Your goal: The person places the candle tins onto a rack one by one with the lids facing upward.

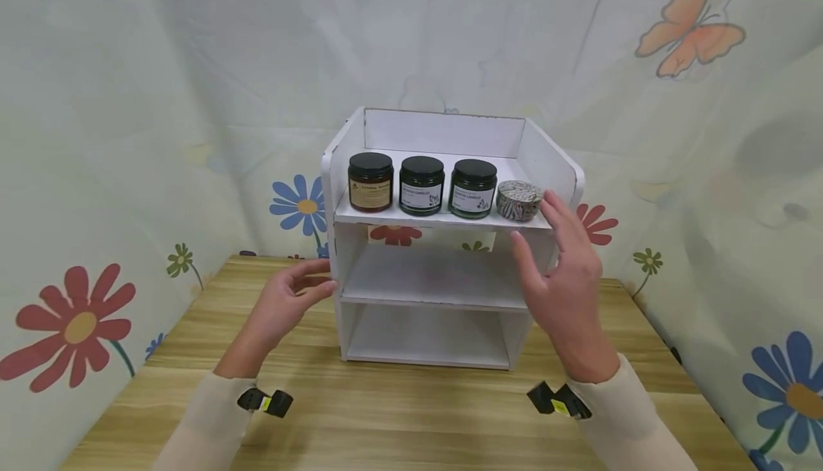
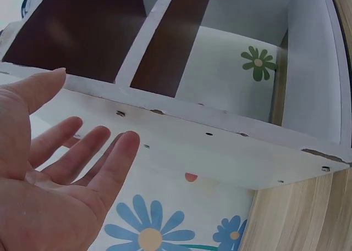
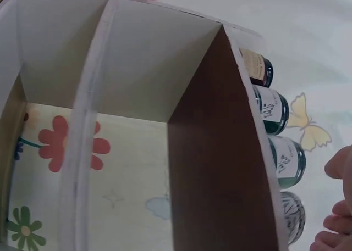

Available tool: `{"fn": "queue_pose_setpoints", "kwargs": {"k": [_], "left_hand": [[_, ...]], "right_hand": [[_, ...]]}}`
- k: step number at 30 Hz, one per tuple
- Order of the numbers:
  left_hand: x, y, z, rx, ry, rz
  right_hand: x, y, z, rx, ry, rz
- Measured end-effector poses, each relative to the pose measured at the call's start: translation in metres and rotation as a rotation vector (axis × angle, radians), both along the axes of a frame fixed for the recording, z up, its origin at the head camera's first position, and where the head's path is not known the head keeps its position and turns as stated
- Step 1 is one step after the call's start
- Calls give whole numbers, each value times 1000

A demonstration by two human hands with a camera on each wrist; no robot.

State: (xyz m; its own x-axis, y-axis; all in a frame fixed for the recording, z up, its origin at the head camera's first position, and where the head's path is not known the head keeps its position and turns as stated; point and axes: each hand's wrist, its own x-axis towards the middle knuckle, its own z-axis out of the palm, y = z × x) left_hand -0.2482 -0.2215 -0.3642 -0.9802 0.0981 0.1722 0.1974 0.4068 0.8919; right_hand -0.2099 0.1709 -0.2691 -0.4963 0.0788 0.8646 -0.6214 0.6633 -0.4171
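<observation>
A white three-level shelf [image 1: 424,299] stands on the table. Along its top level sit an amber candle jar [image 1: 371,184], two dark green candle jars [image 1: 421,186] [image 1: 473,189] with black lids, and a round patterned tin [image 1: 519,201] at the right end. My right hand [image 1: 569,285] is raised by the shelf's right front corner, fingers extended beside the tin; the right wrist view shows a gap between them. Beside the shelf's left panel [image 2: 220,135] is my left hand [image 1: 286,306], its fingers loosely bent and holding nothing. Whether its fingertips touch the panel, I cannot tell.
The shelf stands on a wood-grain table [image 1: 411,414]. Behind and around hangs a pale curtain [image 1: 257,49] printed with flowers and an orange butterfly [image 1: 691,28]. Both lower shelf levels are open at the front. A small black device [image 1: 559,401] is strapped at each wrist.
</observation>
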Motion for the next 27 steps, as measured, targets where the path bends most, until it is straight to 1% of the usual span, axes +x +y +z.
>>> {"fn": "queue_pose_setpoints", "kwargs": {"k": [3,8,11,14,18,21,23,25,27], "left_hand": [[3,-1,1,-17,30,8],[7,-3,1,-45,116,23],[9,-3,3,-67,157,46],[12,-4,5,-91,195,62],[15,-5,10,-127,240,85],[17,-6,13,-155,257,101],[17,-7,14,-167,263,106],[17,-8,15,-186,279,107],[15,-10,15,-211,297,117]], "right_hand": [[0,5,-8,9,37,27],[-3,14,-21,19,96,64],[-5,20,-29,-4,166,82],[-8,26,-36,-28,230,79],[-9,33,-41,-67,279,82],[-6,35,-40,-125,277,96],[-5,38,-40,-184,251,114],[-8,43,-42,-240,214,126],[-14,52,-48,-281,183,122]]}}
